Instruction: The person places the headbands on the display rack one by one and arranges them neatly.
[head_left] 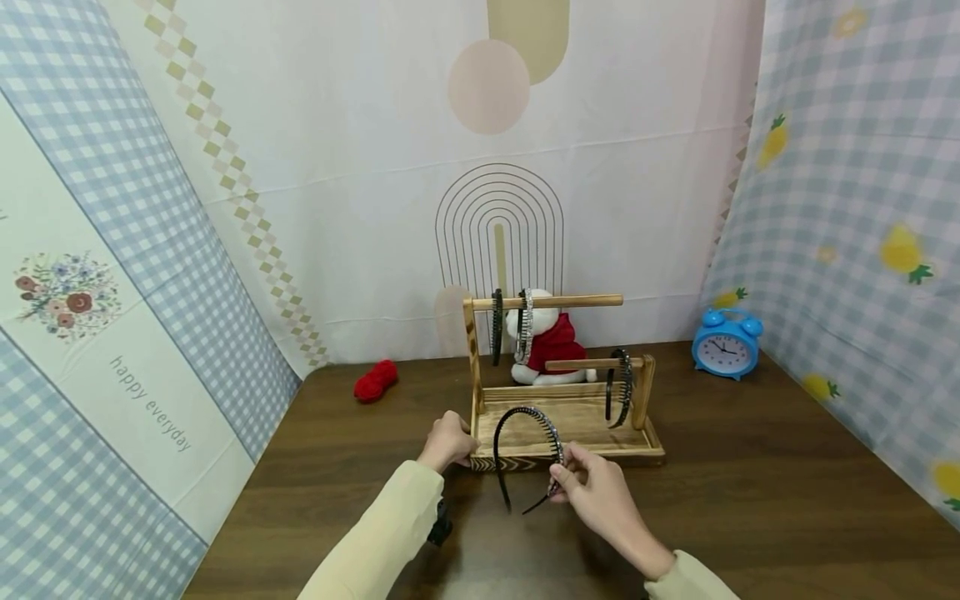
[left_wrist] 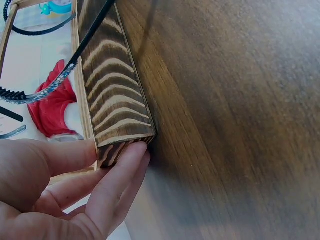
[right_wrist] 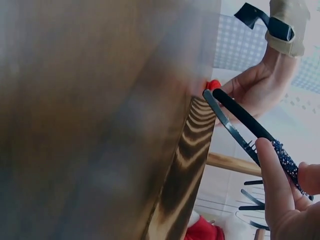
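Observation:
My right hand [head_left: 600, 492] pinches a black toothed headband [head_left: 556, 442] with a sparkly band by one side. The headband stands upright in front of a wooden rack [head_left: 517, 463], its open ends pointing down. In the right wrist view the sparkly part [right_wrist: 285, 159] lies between thumb and fingers. My left hand [head_left: 447, 442] grips the rack's left front corner, thumb and fingers about the tray's striped end [left_wrist: 120, 150]. Two headbands hang on the upper bar [head_left: 585, 300], one dark [head_left: 497, 327] and one silvery [head_left: 527, 325]. Another dark headband [head_left: 622, 387] hangs on the lower bar [head_left: 577, 364].
A white plush toy in a red garment [head_left: 553, 342] sits behind the rack. To the right stands a blue alarm clock [head_left: 726, 343]. A red bundle [head_left: 376, 381] lies at the back left of the brown table [head_left: 750, 500]. Patterned cloths [head_left: 360, 208] hang around the table.

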